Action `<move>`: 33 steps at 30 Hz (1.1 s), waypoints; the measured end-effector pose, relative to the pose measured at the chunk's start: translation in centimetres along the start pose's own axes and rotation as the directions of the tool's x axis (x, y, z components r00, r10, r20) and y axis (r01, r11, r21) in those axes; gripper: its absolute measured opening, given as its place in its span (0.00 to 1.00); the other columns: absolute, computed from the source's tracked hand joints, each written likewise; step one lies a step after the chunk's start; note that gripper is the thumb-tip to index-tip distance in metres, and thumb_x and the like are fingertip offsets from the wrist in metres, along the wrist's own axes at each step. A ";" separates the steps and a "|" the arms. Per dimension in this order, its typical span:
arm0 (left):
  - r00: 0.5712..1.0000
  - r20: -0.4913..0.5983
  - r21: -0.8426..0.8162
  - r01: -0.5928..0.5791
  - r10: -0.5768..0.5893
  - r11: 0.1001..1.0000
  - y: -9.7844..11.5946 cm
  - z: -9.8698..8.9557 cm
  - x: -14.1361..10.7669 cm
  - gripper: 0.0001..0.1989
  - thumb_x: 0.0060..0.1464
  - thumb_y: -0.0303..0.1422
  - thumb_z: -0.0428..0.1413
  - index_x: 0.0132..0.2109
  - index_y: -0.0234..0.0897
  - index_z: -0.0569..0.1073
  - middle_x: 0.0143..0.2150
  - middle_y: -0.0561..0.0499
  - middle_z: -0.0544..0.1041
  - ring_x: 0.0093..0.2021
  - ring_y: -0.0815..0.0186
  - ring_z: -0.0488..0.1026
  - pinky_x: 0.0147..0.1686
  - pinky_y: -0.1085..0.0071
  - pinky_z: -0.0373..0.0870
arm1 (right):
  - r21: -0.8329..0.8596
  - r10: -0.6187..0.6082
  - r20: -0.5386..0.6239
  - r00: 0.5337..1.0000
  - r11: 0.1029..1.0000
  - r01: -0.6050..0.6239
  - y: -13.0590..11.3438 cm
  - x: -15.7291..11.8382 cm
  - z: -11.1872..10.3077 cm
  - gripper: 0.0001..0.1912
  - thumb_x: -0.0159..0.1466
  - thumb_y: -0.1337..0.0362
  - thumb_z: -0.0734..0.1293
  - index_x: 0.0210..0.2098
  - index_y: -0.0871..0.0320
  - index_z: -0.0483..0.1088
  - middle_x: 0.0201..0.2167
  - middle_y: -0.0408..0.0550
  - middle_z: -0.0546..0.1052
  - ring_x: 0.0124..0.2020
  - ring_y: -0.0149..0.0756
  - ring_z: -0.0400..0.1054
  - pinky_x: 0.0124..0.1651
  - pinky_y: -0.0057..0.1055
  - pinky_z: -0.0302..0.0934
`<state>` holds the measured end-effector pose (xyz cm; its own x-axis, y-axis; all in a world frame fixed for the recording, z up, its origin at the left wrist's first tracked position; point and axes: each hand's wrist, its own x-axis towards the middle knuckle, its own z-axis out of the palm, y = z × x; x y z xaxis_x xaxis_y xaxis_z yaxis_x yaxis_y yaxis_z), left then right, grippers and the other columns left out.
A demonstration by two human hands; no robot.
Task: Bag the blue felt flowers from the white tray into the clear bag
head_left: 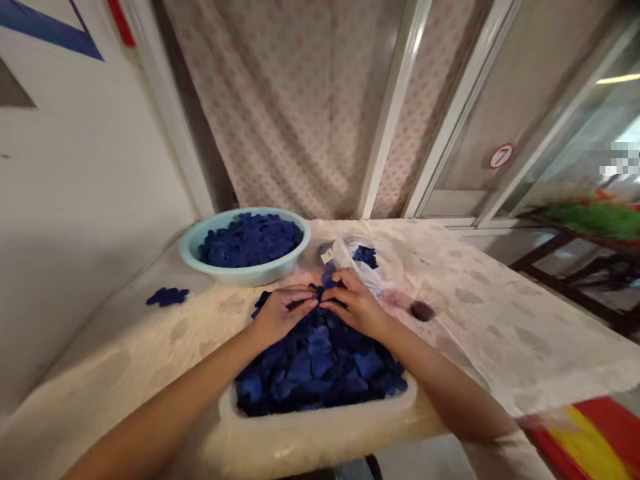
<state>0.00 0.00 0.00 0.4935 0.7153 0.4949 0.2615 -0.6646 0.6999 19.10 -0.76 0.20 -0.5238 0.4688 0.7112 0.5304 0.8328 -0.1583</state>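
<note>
My left hand point(286, 311) and my right hand point(354, 303) meet fingertip to fingertip above a white rectangular tub point(320, 421). Both are closed in a pinch on a small dark blue fabric piece point(319, 291), partly hidden by the fingers. Below them, the tub is heaped with dark blue flower-shaped fabric pieces point(320, 363). Just beyond my right hand lies a clear plastic bag point(387, 257) with some blue pieces point(366, 256) in it.
A light blue basin point(245, 275) full of similar blue pieces stands at the back left. One loose blue piece point(168, 297) lies on the patterned tablecloth point(165, 353). A small dark round object point(423, 311) sits right of the tub. Curtained panels point(300, 120) border the far edge.
</note>
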 end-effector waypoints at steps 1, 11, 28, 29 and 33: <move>1.000 0.001 0.004 -0.006 0.006 1.000 -0.1 0.0 -0.1 0.08 0.52 0.31 0.54 0.34 0.33 0.77 0.36 0.46 0.78 0.38 0.64 0.74 0.41 0.70 0.71 | 0.002 0.014 0.015 1.000 1.000 -0.014 -0.1 0.0 0.0 0.03 0.62 0.64 0.62 0.34 0.57 0.64 0.36 0.48 0.61 0.38 0.35 0.58 0.40 0.31 0.57; 0.956 -0.230 -0.110 0.163 -0.185 0.980 -1.0 0.0 -0.2 0.07 0.47 0.30 0.56 0.34 0.35 0.78 0.34 0.47 0.79 0.35 0.63 0.75 0.38 0.69 0.73 | 0.078 0.320 -0.101 0.942 0.946 -0.313 -0.2 0.1 -0.5 0.05 0.61 0.67 0.56 0.28 0.57 0.57 0.24 0.43 0.62 0.27 0.32 0.58 0.31 0.29 0.53; 0.961 -0.175 -0.201 0.179 -0.215 0.963 -0.2 0.5 -0.7 0.11 0.47 0.32 0.57 0.39 0.35 0.77 0.41 0.45 0.76 0.32 0.66 0.75 0.31 0.73 0.74 | -0.318 -0.125 0.018 0.992 0.940 0.124 -0.8 0.3 -0.6 0.06 0.61 0.68 0.62 0.35 0.59 0.71 0.30 0.47 0.71 0.32 0.33 0.62 0.34 0.30 0.56; 0.964 -0.169 -0.192 0.169 -0.203 0.967 -0.2 0.4 -0.7 0.11 0.47 0.32 0.57 0.39 0.35 0.77 0.41 0.45 0.76 0.33 0.66 0.75 0.31 0.73 0.74 | -0.302 -0.121 0.007 0.993 0.946 0.117 -0.7 0.3 -0.6 0.06 0.61 0.69 0.62 0.33 0.59 0.71 0.29 0.47 0.71 0.32 0.32 0.62 0.34 0.30 0.57; 0.974 -0.147 -0.179 0.146 -0.174 0.973 0.1 0.3 -0.7 0.10 0.47 0.32 0.57 0.38 0.34 0.77 0.40 0.45 0.77 0.38 0.64 0.75 0.36 0.72 0.73 | -0.153 -0.071 -0.019 0.997 0.986 0.067 -0.4 0.1 -0.4 0.06 0.60 0.66 0.64 0.30 0.60 0.71 0.28 0.47 0.70 0.32 0.31 0.62 0.34 0.30 0.59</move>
<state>-0.05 -0.60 -0.41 0.3136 0.8436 0.4359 0.1777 -0.5030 0.8458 19.17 -1.16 0.62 -0.5471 0.4027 0.7339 0.5900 0.8074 -0.0032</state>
